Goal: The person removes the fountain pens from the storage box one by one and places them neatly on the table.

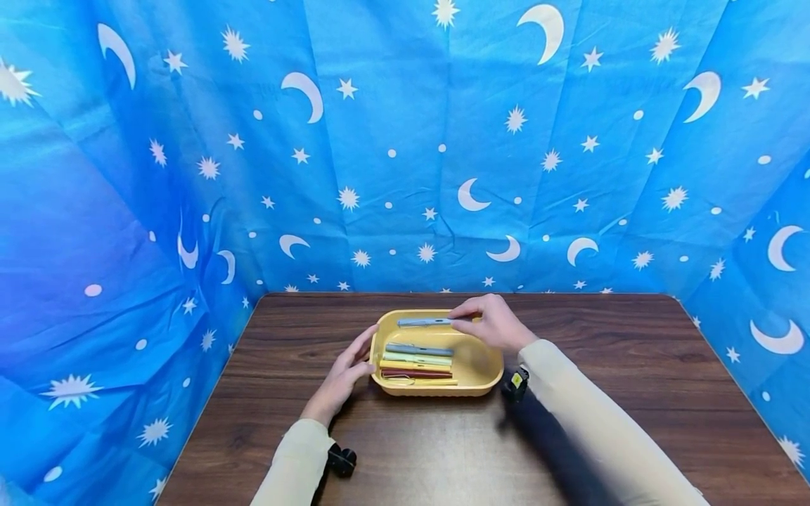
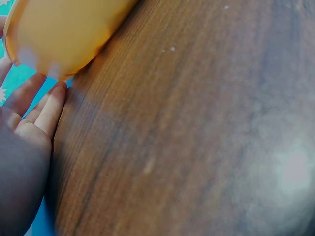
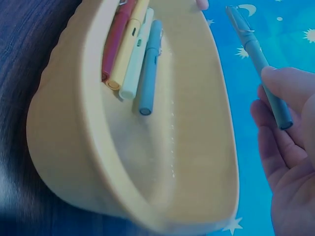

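Observation:
My right hand (image 1: 496, 323) pinches a blue-grey capped pen (image 3: 256, 56) between thumb and fingers. It holds the pen sideways above the far part of a yellow plastic tray (image 1: 484, 379). Inside the tray lie several pens side by side: a blue one (image 1: 419, 349), a pale green one (image 3: 138, 59), a yellow one (image 3: 127, 49) and a dark red one (image 3: 114, 42), with another yellow pen (image 1: 436, 383) nearest the front wall. At the tray's left end, my left hand (image 1: 342, 376) touches the outer wall and rim with fairly straight fingers.
The tray stands on a dark wood-grain table (image 1: 266, 393), towards its far edge. Blue cloth (image 1: 405, 176) printed with white moons and stars hangs behind the table and along both sides. A black wrist camera (image 1: 515, 384) sits close to the tray's right end.

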{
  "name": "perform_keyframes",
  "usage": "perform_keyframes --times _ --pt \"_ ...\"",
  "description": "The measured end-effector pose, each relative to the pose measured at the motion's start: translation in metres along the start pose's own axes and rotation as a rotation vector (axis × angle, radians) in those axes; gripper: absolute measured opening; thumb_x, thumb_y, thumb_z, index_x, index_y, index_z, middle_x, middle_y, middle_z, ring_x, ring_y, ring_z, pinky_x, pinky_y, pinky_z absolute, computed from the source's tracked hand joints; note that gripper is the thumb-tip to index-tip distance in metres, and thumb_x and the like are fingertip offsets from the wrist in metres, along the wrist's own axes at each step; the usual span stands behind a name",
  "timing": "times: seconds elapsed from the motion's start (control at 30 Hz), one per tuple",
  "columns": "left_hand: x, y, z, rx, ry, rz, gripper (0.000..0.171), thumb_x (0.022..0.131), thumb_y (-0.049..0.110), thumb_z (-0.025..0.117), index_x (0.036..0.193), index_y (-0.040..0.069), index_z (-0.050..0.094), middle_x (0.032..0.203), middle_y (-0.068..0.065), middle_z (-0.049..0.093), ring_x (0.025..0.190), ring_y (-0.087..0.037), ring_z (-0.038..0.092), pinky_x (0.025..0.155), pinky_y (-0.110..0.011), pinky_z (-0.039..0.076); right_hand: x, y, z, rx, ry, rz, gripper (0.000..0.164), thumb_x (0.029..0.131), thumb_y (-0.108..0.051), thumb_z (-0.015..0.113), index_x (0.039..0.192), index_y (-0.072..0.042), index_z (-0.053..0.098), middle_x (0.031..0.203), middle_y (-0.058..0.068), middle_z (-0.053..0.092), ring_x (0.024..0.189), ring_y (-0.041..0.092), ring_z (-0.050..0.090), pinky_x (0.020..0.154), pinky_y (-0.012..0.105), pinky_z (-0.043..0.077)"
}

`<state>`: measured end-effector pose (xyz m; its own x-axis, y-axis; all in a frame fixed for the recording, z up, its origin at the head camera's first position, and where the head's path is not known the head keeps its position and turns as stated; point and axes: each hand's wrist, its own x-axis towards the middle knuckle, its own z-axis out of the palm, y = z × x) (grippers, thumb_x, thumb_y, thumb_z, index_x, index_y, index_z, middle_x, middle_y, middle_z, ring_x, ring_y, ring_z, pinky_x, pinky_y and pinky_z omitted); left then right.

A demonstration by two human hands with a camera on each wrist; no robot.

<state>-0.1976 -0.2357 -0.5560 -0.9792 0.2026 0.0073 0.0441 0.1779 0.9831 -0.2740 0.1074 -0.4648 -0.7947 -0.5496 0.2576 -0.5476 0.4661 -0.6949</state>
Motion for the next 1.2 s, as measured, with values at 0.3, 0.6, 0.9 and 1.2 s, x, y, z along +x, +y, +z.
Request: perform_keyframes --times 0.3,0.6,0.9,1.2 --pt "0.0 -0.001 0.0 0.008 0.006 -0.008 0.078 0.094 0.007 0.059 0.163 0.036 0.037 0.169 -0.003 0.035 0.156 -0.03 0.032 0.126 -0.056 0.024 -0.012 0.005 -0.016 0.051 0.071 -0.013 0.015 0.094 -0.015 0.079 0.108 -0.014 0.085 0.107 -0.001 0.08 0.1 0.017 0.073 0.083 0.031 0.06" --pt "0.001 -0.002 0.0 -0.016 -0.01 0.016 0.079 0.094 0.004 0.059 0.164 0.034 0.037 0.169 -0.004 0.037 0.155 -0.029 0.035 0.124 -0.053 0.027 -0.026 0.013 -0.038 -0.008 0.116 0.045 0.017 0.096 -0.017 0.078 0.111 -0.016 0.083 0.11 0.0 0.079 0.099 0.015 0.075 0.081 0.03 0.062" --pt "0.003 -0.002 -0.001 -0.019 -0.009 0.01 0.079 0.093 0.005 0.059 0.163 0.036 0.039 0.167 -0.002 0.04 0.154 -0.026 0.037 0.123 -0.051 0.028 -0.041 0.025 -0.059 -0.053 0.196 0.056 0.019 0.095 -0.019 0.078 0.113 -0.016 0.083 0.111 0.0 0.079 0.099 0.016 0.072 0.08 0.024 0.059" --pt "0.0 0.0 -0.001 -0.02 -0.012 0.006 0.078 0.095 0.005 0.059 0.163 0.036 0.037 0.168 -0.003 0.038 0.155 -0.028 0.035 0.124 -0.053 0.027 -0.061 0.045 -0.07 -0.069 0.267 0.114 0.019 0.097 -0.02 0.077 0.114 -0.014 0.082 0.114 0.005 0.078 0.102 0.021 0.071 0.08 0.017 0.056"
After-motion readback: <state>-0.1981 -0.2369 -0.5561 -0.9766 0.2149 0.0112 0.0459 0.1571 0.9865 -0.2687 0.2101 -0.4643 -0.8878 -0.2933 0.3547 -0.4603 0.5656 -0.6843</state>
